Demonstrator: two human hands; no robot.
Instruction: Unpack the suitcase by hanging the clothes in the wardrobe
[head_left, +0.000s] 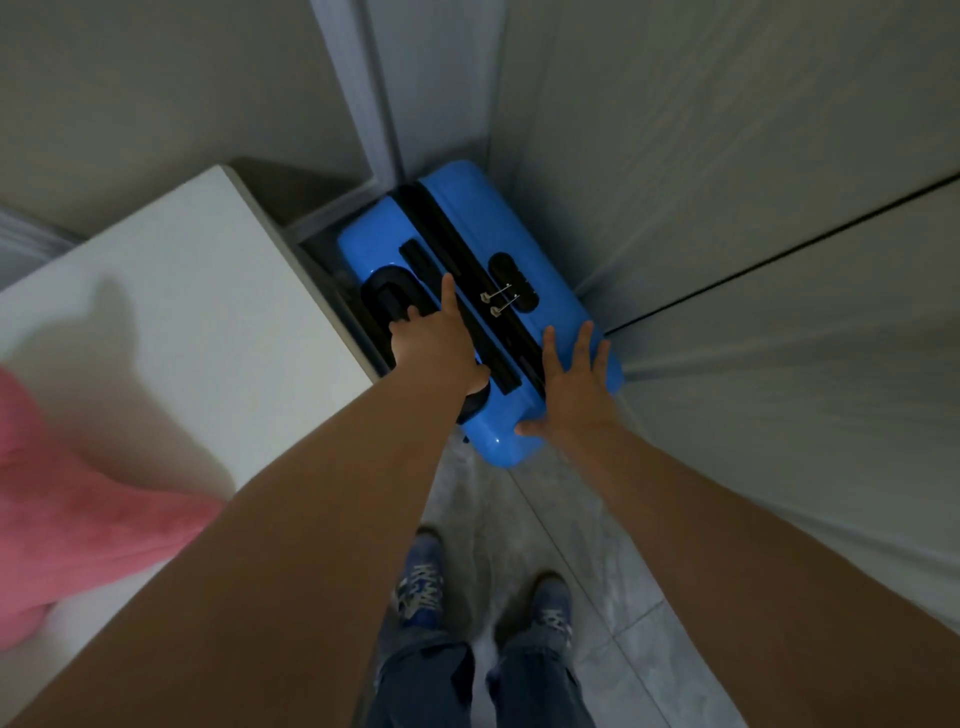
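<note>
1. suitcase, one, blue and closed, stands on the floor between a white surface and the wardrobe doors.
2. two zipper pulls lie on its black zipper band.
3. my left hand grips the black handle, index finger stretched out.
4. my right hand rests flat on the shell, fingers spread, gripping nothing.
5. one pink cloth lies at my left; my two blue shoes stand below.

Two bare forearms without sleeves, left hand and right hand with no rings or watch visible, dark blue jeans faded at the knees, blue sneakers with white laces, both blurred
</note>
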